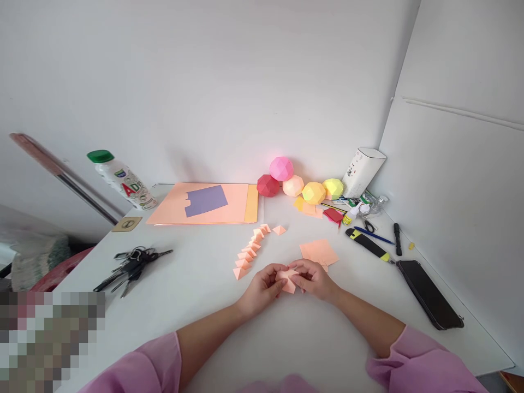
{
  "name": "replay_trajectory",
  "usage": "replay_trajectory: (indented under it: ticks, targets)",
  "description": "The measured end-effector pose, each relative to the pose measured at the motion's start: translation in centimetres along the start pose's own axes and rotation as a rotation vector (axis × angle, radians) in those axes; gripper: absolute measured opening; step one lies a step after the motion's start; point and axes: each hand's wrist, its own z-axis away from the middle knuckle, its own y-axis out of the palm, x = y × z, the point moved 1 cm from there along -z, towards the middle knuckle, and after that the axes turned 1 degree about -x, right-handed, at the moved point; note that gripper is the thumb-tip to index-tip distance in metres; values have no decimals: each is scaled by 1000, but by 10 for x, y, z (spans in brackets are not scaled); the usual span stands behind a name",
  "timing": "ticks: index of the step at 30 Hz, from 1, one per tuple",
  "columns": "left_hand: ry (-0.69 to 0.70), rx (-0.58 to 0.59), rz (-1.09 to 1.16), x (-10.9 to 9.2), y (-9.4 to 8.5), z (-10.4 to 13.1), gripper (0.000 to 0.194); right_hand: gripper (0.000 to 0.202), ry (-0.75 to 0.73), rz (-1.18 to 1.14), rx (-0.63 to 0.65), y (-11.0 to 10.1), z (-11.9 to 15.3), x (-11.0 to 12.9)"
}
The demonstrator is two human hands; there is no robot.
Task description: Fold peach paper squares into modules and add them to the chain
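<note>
Both my hands meet over the front middle of the table around a small folded piece of peach paper [289, 283]. My left hand [262, 289] pinches its left side between thumb and fingers. On the other side, my right hand [315, 280] grips the paper's right edge, thumb on top. Just beyond my right hand lie flat peach paper sheets [321, 251]. To the left, a curving row of folded peach paper pieces [248, 254] runs away from me, and one single folded piece [279, 230] sits apart at its far end.
Faceted paper balls [314, 193] stand along the wall. Stacked coloured paper [172, 210] lies at the back left near a bottle [126, 183]. Keys [133, 267] are at left. A box cutter [368, 245], a glue bottle [351, 214] and a black phone [429, 295] lie at right.
</note>
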Motion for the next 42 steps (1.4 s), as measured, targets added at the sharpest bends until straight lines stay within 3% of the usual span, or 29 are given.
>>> replay_trajectory:
  ticks: [20,42]
  targets:
    - [21,29,20,9,-3,-3,30,23,6,43,-17,1,0,0]
    - [23,15,12,6,-4,-4,30,22,-8,-9,-20,3,0,1]
